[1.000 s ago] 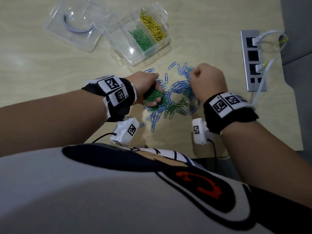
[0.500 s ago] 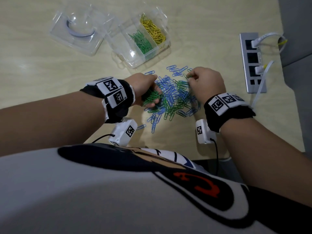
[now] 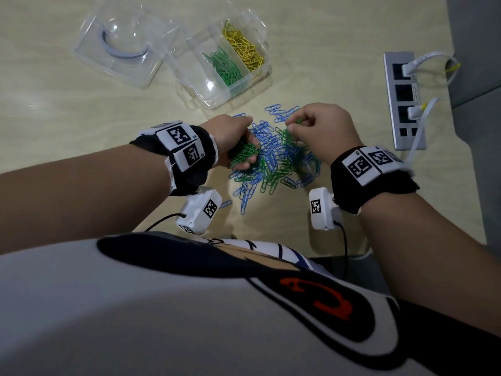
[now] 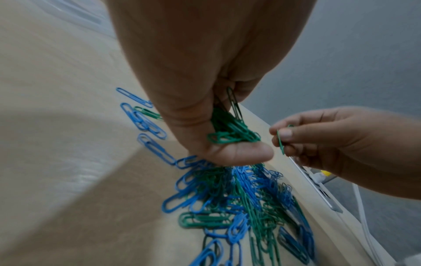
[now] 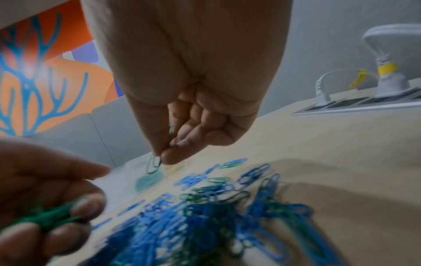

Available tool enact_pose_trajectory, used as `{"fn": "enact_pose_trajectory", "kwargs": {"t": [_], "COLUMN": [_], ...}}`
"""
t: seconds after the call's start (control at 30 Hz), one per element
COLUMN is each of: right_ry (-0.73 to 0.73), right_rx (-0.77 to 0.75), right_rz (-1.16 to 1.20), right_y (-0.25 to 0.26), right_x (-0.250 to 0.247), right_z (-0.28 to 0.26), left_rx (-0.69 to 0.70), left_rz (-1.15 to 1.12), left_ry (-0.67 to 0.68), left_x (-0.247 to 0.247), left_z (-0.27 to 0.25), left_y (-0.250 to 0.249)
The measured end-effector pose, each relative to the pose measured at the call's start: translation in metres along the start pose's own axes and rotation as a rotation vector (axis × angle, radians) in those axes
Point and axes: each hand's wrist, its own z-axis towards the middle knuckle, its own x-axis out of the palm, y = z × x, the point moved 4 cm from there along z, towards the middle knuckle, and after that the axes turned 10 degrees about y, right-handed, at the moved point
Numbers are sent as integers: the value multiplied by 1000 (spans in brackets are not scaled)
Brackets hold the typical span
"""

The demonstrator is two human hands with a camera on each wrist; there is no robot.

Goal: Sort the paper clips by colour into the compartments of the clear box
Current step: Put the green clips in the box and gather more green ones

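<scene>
A loose pile of blue and green paper clips lies on the table between my hands. My left hand grips a bunch of green clips just above the pile's left side. My right hand pinches a single green clip between thumb and forefinger, raised over the pile's far right. The clear box stands beyond the pile, with green clips in its middle compartment and yellow clips in the right one. Its left compartment looks empty.
The box's clear lid lies open on the table, left of the box. A grey power strip with white plugs and cables sits at the right, near the table's edge. A few stray blue clips lie beyond the pile.
My right hand has lifted off the pile with one green clip and moved slightly back toward the box. My left hand still holds its green bunch in nearly the same place.
</scene>
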Motion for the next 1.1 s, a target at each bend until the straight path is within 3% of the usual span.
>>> {"fn": "enact_pose_trajectory", "kwargs": {"t": [0.27, 0.33, 0.4, 0.5, 0.6, 0.8, 1.1], "right_ry": [299, 263, 117, -130, -80, 53, -122], "right_rx": [-183, -224, -233, -65, 119, 124, 167], "right_rz": [78, -11, -50, -122, -390, -464, -453], "right_y": [47, 49, 45, 22, -6, -15, -17], "right_x": [34, 30, 21, 2, 0, 15, -7], "right_z": [-17, -19, -16, 1, 15, 20, 16], "left_rx": [79, 80, 57, 28, 29, 25, 21], "left_rz": [-78, -103, -94, -76, -77, -74, -65], "left_ry": [-55, -53, -22, 1, 14, 2, -3], "left_x": [-1, -3, -3, -2, -3, -5, -5], "left_z": [2, 2, 3, 2, 1, -1, -1], "left_y": [-2, -1, 0, 1, 1, 1, 1]}}
